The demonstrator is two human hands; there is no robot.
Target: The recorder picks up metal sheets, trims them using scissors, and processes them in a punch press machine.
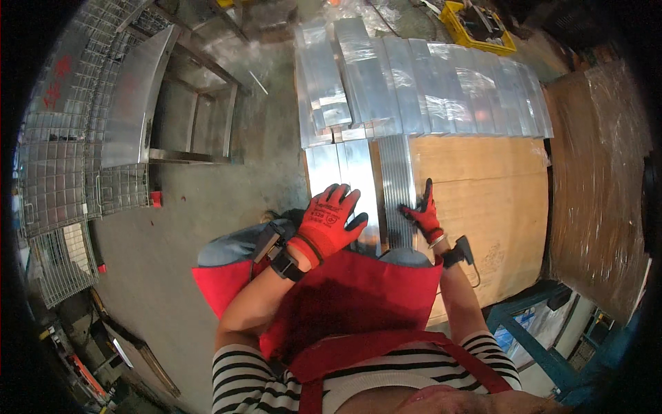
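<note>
In a red and black glove, my left hand (332,219) lies with its fingers apart over smooth, shiny metal strips (355,169) on the near left part of the pile. My right hand (426,212), gloved the same way, rests at the right edge of a long ribbed metal profile (396,162). Its thumb side reaches onto the ribs and one finger points away from me. The ribbed profile lies lengthwise beside the smooth strips, a narrow brown gap between them. Beneath and right of it spreads a cardboard sheet (483,186).
Rows of film-wrapped metal profiles (441,86) lie across the far side. A wrapped brown stack (600,179) stands at the right, a yellow crate (477,29) behind. To the left are a metal frame table (162,96) and wire mesh cages (58,159). Blue framework (534,345) is at lower right.
</note>
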